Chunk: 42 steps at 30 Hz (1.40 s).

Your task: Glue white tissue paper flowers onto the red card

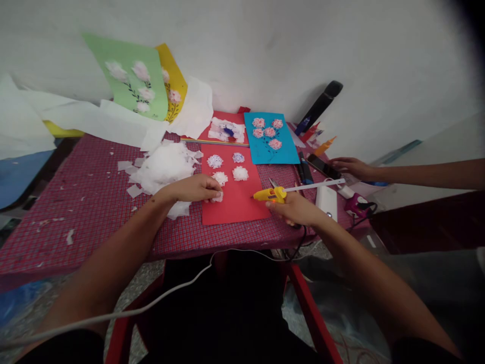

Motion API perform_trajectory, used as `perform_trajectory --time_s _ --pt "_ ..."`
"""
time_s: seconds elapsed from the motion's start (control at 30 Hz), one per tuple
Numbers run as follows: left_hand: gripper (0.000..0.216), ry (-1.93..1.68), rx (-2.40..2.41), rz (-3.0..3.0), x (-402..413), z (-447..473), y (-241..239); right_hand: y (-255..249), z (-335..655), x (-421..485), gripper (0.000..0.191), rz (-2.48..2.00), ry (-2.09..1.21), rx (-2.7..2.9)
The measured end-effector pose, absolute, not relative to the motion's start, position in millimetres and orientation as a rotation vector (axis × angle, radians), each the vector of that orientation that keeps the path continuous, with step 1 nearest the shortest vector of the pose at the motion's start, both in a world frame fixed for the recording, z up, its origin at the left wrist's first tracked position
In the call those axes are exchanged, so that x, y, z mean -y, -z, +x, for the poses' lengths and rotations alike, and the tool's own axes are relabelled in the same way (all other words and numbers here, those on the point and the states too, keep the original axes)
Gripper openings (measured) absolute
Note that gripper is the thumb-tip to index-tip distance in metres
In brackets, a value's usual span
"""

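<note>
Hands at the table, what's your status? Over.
Right hand holds glue gun. Left hand pinches white paper over red sheet. Another person's hand beside phone, away from sheet.

Colour crowds the back edge of the cloth-covered counter (91, 202)

A green sheet (130, 80) with pale flowers (146, 94) leans on the wall (242, 50) behind the counter's left half, a yellow sheet (176, 78) half tucked behind it. Farther right along the back edge I can see a blue sheet (287, 149), carrying five pinkish blossoms (269, 132). Toward the back right corner, a black cylinder (320, 106) tilts against the wall, with an orange tube (325, 145) near its foot and a dark phone (321, 164) lying just beside that. A red chair (312, 303) stands at the front edge.
</note>
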State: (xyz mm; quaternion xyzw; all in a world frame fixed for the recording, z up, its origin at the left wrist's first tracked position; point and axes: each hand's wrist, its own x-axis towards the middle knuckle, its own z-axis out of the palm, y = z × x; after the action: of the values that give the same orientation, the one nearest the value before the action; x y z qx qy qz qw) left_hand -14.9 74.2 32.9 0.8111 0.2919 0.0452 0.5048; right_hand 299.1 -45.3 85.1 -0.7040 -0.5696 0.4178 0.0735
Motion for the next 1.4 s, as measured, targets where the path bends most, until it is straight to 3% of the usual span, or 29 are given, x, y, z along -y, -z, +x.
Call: perform_trajectory --time_s 0.63,1.07,1.4 --pt "0.03 -0.114 -0.726 1.946 -74 -14 -34 -74 310 40 0.032 -2.053 -1.178 1.681" --pt "0.025 -0.242 -0.784 1.802 -70 -7 -25 -66 321 50 0.047 -1.847 -1.377 1.452" --pt "0.025 -0.248 -0.799 1.725 -71 -5 -17 -59 356 20 0.031 -1.559 -1.46 0.914"
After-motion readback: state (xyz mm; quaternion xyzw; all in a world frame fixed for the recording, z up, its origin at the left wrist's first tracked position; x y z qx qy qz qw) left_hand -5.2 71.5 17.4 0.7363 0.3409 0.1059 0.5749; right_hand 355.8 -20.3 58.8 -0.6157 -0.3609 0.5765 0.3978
